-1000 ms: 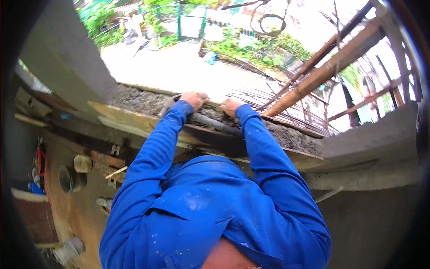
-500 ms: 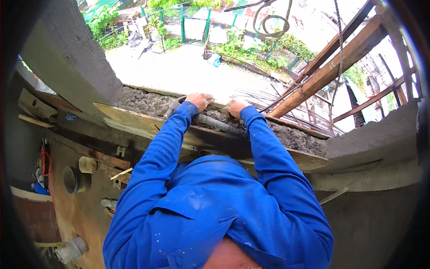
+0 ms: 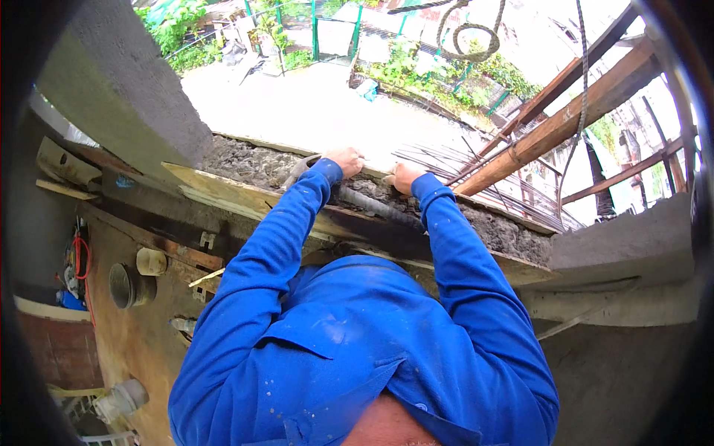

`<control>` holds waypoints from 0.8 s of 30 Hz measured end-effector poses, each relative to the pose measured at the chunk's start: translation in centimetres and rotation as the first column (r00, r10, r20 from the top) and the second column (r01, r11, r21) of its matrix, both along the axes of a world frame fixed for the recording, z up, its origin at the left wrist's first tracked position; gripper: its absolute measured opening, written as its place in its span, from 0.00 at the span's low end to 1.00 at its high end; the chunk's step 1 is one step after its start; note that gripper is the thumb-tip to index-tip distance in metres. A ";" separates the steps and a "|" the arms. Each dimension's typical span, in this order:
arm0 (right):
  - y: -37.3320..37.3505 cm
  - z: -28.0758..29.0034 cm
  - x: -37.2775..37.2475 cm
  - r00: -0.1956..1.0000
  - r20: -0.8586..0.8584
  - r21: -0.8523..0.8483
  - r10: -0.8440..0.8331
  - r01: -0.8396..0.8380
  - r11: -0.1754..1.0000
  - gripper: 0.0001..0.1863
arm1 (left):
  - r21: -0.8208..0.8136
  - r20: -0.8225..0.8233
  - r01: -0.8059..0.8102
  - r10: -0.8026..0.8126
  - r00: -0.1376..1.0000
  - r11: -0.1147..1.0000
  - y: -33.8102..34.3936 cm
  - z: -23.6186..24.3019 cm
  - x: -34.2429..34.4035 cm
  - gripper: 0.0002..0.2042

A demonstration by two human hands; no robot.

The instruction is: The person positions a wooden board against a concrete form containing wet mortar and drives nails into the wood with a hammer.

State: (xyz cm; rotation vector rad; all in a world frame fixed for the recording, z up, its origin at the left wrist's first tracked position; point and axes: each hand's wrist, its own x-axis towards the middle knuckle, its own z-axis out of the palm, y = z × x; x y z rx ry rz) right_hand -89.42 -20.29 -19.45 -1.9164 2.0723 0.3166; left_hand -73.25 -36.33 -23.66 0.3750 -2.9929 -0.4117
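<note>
Rough grey concrete (image 3: 249,160) fills the sill of a wide opening, between an outer board and a longer inner board (image 3: 223,192). My left hand (image 3: 344,161) lies at the outer edge of the sill with its fingers curled in. Just to its right, my right hand (image 3: 405,178) is closed at the same edge. What either hand pinches is too small to make out. Below them a grey pipe-like length (image 3: 379,207) lies along the concrete. A curved grey piece (image 3: 299,172) rests against my left wrist; its kind is unclear.
Outside, a wooden beam (image 3: 565,123) slants up at the right, beside a hanging rope (image 3: 584,82) and thin rods (image 3: 446,165). Far below at the left are a dark bucket (image 3: 123,286), a pale container (image 3: 151,262) and a red cord (image 3: 88,260). Concrete walls flank the opening.
The whole view has shifted slightly, so the scene sits a little further right. Both hands stay at the outer edge in nearly the same pose.
</note>
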 end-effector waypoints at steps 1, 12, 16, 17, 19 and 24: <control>-0.3 -0.9 0.0 0.988 -0.040 -0.049 0.147 -0.149 0.988 0.20 | -0.020 -0.008 0.069 -0.070 0.998 0.997 -0.4 -0.4 0.2 0.13; -0.8 -1.6 0.9 0.919 0.274 -0.141 -0.284 0.330 0.933 0.18 | -0.291 -0.056 0.160 -0.184 0.981 0.943 0.4 0.6 2.1 0.14; 0.2 -0.6 0.4 0.922 0.261 -0.226 -0.287 0.347 0.910 0.15 | 0.199 -0.221 -0.095 0.139 0.965 0.975 2.0 1.8 0.9 0.12; -0.2 -0.8 0.5 0.919 0.262 -0.184 -0.295 0.348 0.919 0.16 | 0.193 -0.209 -0.114 0.154 0.966 0.974 1.8 1.1 1.2 0.12; -1.5 -1.2 1.4 0.878 0.348 -0.085 -0.328 0.378 0.922 0.19 | 0.038 -0.202 -0.018 0.025 0.979 0.999 -0.4 -1.3 2.5 0.11; -1.7 -5.4 -1.6 0.950 -0.187 -0.107 0.251 -0.273 0.956 0.10 | -0.459 0.059 0.190 -0.184 0.981 0.868 0.4 0.3 1.6 0.09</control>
